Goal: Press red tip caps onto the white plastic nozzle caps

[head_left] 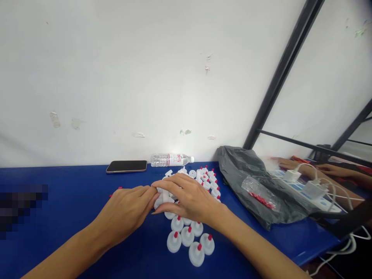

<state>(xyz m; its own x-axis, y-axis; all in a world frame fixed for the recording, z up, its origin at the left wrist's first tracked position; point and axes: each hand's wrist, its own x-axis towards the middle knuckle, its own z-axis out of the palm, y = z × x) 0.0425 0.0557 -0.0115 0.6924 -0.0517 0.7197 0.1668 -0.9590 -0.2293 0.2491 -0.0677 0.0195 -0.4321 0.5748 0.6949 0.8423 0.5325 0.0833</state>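
Observation:
My right hand (188, 197) curls its thumb and fingers around a whitish translucent nozzle cap (163, 196). My left hand (128, 205) is closed in a pinch and meets the right fingertips at the cap's left side. Whatever the left fingers grip is hidden. Under and around my right hand stand many white nozzle caps (197, 254) with red tips, in a group on the blue table (72, 182). At the back of the group, some white caps (192, 174) show no red tip. Small red tips (120, 188) peek out behind my left hand.
A phone (126, 166) and a clear bottle (171, 160) lie along the wall. At right, a dark plastic bag (238, 166) carries a clear bag of red tips (260, 195). Beyond are a power strip (322, 202), cables, a metal post (279, 73) and another person's hands (286, 164).

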